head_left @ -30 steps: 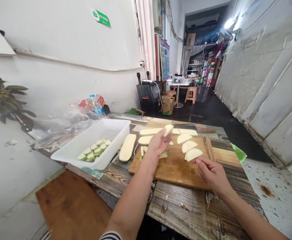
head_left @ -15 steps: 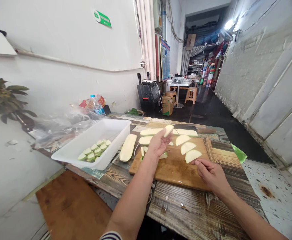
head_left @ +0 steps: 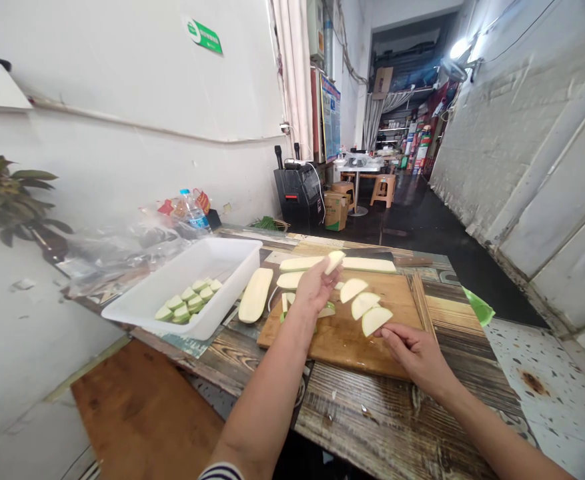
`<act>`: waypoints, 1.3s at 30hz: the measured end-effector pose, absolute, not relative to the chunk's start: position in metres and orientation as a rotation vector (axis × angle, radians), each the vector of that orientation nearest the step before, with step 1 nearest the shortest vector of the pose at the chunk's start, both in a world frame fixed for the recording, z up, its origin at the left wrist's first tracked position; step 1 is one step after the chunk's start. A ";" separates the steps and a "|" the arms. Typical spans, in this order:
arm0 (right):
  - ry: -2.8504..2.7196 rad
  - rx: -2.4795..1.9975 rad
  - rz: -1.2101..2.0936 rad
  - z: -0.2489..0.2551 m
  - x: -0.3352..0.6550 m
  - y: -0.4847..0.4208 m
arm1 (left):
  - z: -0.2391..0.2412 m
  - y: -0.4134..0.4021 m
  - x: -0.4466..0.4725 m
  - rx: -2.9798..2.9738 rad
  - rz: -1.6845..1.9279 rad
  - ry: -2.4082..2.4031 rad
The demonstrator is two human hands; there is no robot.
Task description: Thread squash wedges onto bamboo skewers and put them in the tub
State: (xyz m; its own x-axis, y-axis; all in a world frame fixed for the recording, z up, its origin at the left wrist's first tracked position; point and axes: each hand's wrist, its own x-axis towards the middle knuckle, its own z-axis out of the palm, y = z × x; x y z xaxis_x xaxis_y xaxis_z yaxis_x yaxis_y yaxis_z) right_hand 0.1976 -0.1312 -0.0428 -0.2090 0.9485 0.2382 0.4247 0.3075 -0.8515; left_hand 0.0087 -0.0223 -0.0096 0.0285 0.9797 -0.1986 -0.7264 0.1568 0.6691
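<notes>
My right hand point(head_left: 415, 353) pinches the near end of a thin skewer, mostly hidden behind three half-round zucchini slices point(head_left: 376, 321) lined up along it above the board. Between the fingers and thumb of my left hand point(head_left: 316, 288) is another pale zucchini slice point(head_left: 335, 261), apart from the row. Beneath both hands lies a wooden cutting board point(head_left: 342, 347). More cut zucchini pieces point(head_left: 327, 310) rest on it, partly covered by my left hand. A bundle of bamboo skewers point(head_left: 422, 303) lies along the board's right side.
Left of the board are a halved zucchini point(head_left: 255, 297) and a white plastic tub point(head_left: 232, 290) with several skewered pieces in it. Long zucchini halves point(head_left: 369, 265) and a wooden-handled knife point(head_left: 415, 261) lie behind the board. A water bottle point(head_left: 195, 210) stands among plastic bags at the back left.
My right hand has moved left and slightly down with the row of slices, closer to my left hand. The left hand, still holding its slice, has shifted slightly left.
</notes>
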 end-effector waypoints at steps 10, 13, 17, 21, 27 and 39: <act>-1.768 -1.243 0.815 -0.040 0.198 -0.132 | -0.014 -0.020 0.009 0.493 1.420 0.767; -1.769 -1.239 0.807 -0.040 0.198 -0.132 | -0.015 -0.020 0.010 0.514 1.435 0.775; -1.755 -1.230 0.833 -0.041 0.198 -0.132 | -0.014 -0.022 0.010 0.531 1.435 0.790; -1.752 -1.248 0.815 -0.040 0.196 -0.132 | -0.014 -0.022 0.009 0.574 1.434 0.801; -1.743 -1.240 0.791 -0.038 0.194 -0.134 | -0.015 -0.023 0.011 0.686 1.443 0.856; -1.710 -1.285 0.791 -0.036 0.188 -0.138 | -0.018 -0.026 0.023 0.726 1.444 0.850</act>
